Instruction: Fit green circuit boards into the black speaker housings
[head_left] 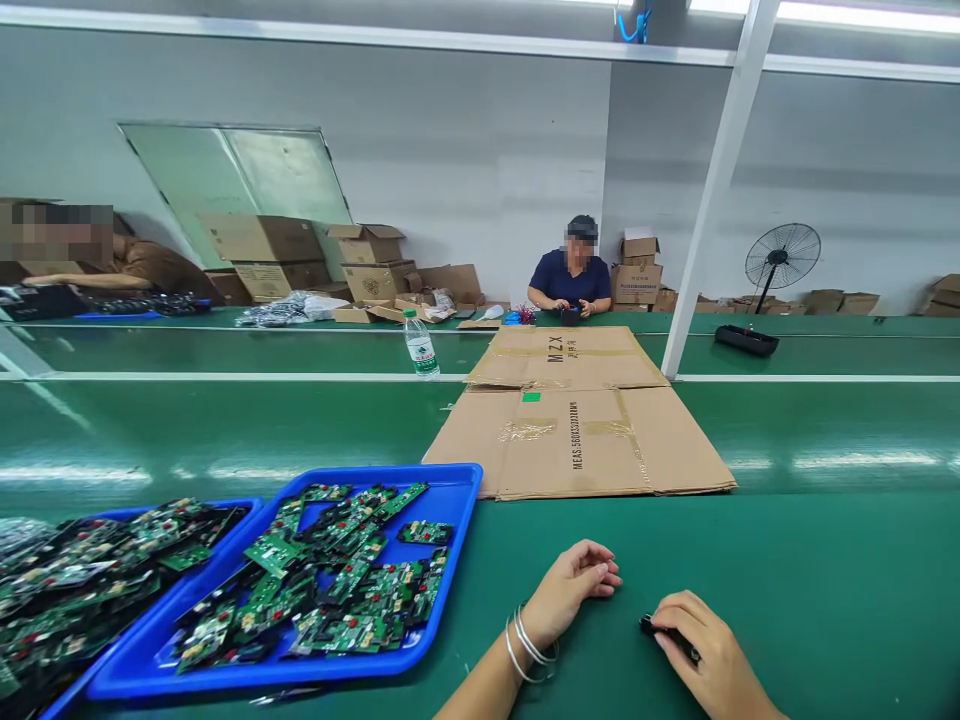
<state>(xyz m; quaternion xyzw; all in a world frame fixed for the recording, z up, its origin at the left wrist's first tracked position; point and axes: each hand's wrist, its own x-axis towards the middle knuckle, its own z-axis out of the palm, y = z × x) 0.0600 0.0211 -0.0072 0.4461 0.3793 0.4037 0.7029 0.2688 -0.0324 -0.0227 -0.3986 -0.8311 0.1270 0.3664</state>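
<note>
Lying beyond the left hand [574, 585], cardboard [555, 465] sits beside a blue tray [448, 492].

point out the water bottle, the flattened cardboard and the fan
water bottle [422, 350], head view, on its label
flattened cardboard [555, 410], head view, on its near panel
fan [780, 257], head view, on the hub of its round head

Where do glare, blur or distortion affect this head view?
Head view: pale glare streaks the green work surface; wide-angle bending tilts the wall door; pixelation hides faces; the small dark part in the right hand lacks readable detail.
</note>
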